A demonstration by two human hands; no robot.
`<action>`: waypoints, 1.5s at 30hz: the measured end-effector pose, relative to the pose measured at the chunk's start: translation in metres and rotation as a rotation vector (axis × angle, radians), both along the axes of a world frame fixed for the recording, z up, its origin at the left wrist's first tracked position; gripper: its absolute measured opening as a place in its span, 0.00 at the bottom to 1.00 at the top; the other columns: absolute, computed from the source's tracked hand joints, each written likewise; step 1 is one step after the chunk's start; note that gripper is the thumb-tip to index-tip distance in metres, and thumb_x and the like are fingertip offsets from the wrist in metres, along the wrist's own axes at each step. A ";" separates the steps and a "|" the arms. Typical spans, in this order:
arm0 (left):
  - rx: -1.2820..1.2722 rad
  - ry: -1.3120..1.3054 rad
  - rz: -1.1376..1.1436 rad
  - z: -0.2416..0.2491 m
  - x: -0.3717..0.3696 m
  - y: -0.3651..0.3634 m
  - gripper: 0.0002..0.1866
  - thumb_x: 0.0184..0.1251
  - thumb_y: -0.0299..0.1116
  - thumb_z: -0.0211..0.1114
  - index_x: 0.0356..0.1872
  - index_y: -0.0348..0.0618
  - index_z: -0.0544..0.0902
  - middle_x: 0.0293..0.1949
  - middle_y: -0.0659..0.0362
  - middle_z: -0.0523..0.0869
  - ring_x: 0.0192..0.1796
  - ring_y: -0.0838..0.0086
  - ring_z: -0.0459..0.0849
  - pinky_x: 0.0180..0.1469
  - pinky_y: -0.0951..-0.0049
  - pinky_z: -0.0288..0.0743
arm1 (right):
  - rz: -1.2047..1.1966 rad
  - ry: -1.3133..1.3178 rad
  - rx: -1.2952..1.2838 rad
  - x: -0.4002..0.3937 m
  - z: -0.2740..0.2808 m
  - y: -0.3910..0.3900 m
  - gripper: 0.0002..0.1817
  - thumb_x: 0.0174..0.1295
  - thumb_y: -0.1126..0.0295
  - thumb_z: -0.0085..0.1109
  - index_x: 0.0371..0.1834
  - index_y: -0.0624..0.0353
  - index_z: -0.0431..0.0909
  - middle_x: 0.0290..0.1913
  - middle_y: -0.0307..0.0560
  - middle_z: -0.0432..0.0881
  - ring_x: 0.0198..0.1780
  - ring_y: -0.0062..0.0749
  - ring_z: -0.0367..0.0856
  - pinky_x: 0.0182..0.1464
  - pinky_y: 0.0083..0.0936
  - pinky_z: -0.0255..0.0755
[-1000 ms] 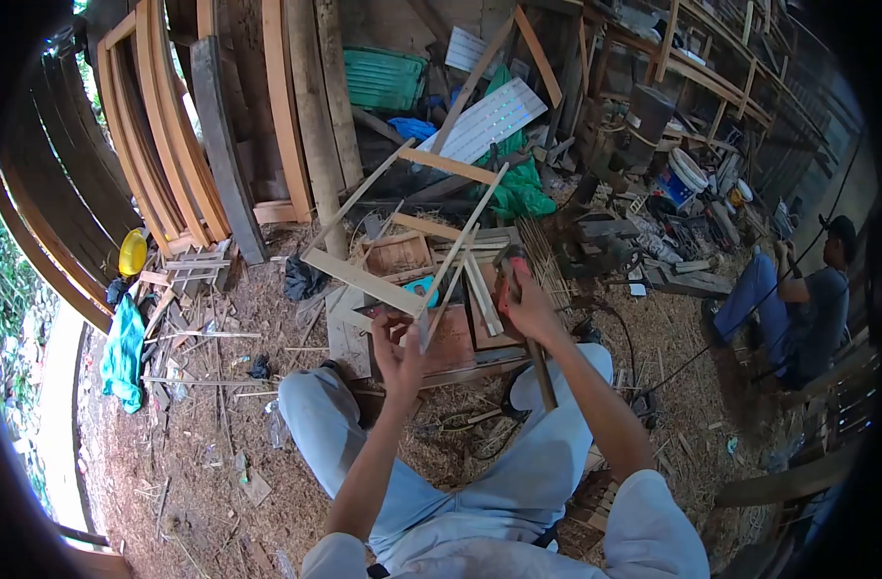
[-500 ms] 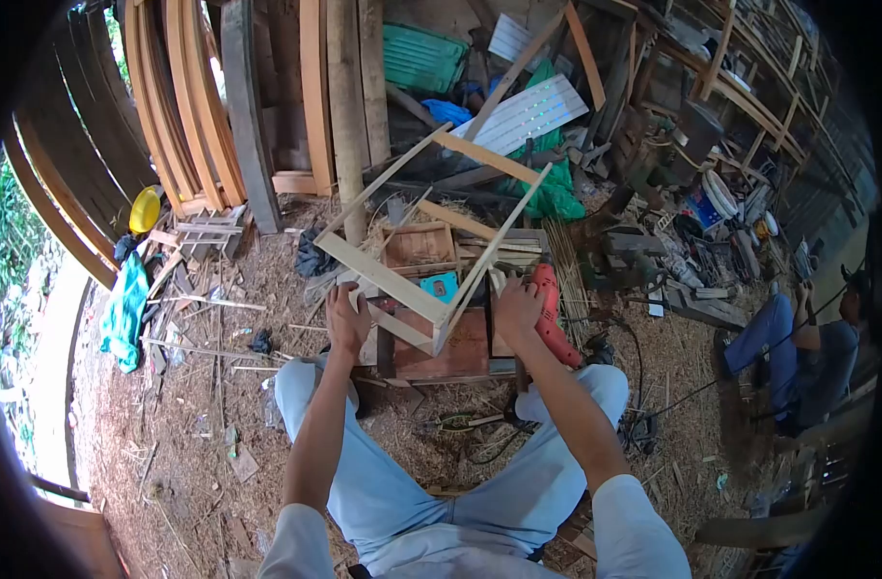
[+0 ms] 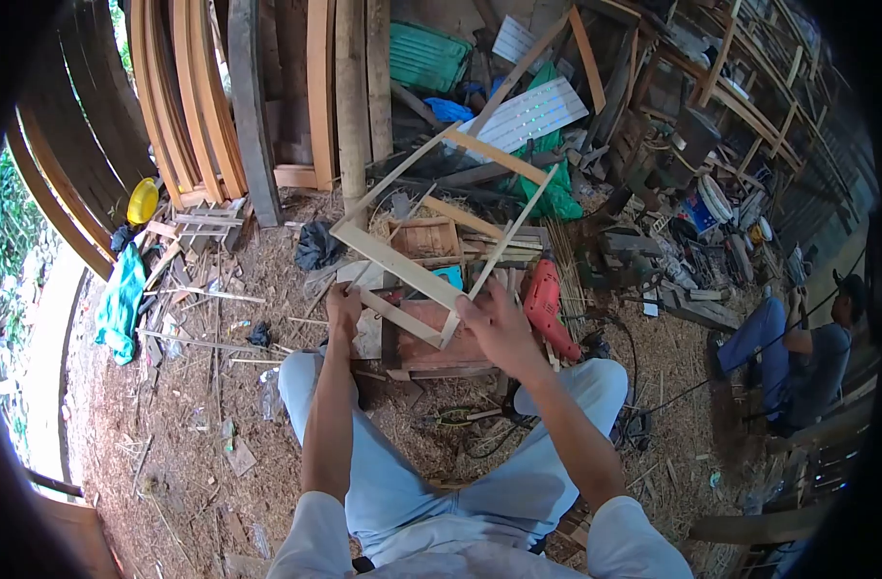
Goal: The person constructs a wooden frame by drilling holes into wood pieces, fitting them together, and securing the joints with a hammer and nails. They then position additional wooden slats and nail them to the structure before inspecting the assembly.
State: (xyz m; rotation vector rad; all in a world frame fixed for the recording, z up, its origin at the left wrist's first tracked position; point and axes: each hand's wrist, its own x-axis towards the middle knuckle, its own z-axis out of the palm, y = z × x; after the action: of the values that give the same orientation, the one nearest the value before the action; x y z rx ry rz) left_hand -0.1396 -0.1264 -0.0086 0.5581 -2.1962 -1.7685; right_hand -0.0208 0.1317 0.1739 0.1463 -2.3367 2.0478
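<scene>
- A cluttered, open-sided woodworking shed, seen from above by a seated person looking down over their own knees in light blue trousers. The ground [image 3: 190,405] is dirt strewn with shavings, sawdust and wood offcuts.
- Curved wooden planks [image 3: 185,106] and straight boards lean against the back, upper left. A yellow helmet [image 3: 142,201] and a teal cloth [image 3: 121,304] lie at the left.
- In front of the knees stands a low wooden work block [image 3: 441,347]. Propped on it, tilted upward and away, is a pale wooden frame [image 3: 402,262] of thin slats.
- The left hand [image 3: 344,311] rests on the near left corner of the frame, fingers curled down over the lower slat.
- The right hand [image 3: 497,323] is at the near right corner of the frame, fingers spread apart, touching the slat end; whether it grips cannot be told.
- A red power drill [image 3: 545,307] lies just beside the right hand, on the block's right edge, not held.
- A green plastic crate [image 3: 426,56] and a white slatted panel [image 3: 528,114] sit among the clutter behind.
- At the far right another person [image 3: 807,347] sits in blue trousers and a dark shirt, well apart.
</scene>
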 end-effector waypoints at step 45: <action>-0.738 0.364 -0.537 0.197 0.089 0.107 0.09 0.66 0.34 0.65 0.40 0.39 0.81 0.24 0.50 0.83 0.25 0.56 0.83 0.26 0.62 0.73 | -0.192 0.063 1.451 -0.101 -0.155 0.058 0.09 0.61 0.64 0.56 0.32 0.57 0.82 0.32 0.49 0.84 0.38 0.39 0.86 0.32 0.33 0.77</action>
State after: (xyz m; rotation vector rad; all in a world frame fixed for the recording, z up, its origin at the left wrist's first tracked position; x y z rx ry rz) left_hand -0.0505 -0.0194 0.1882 -0.5115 -2.5993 -0.9630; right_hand -0.1222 0.1893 0.0193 -0.0053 -3.0220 -0.0320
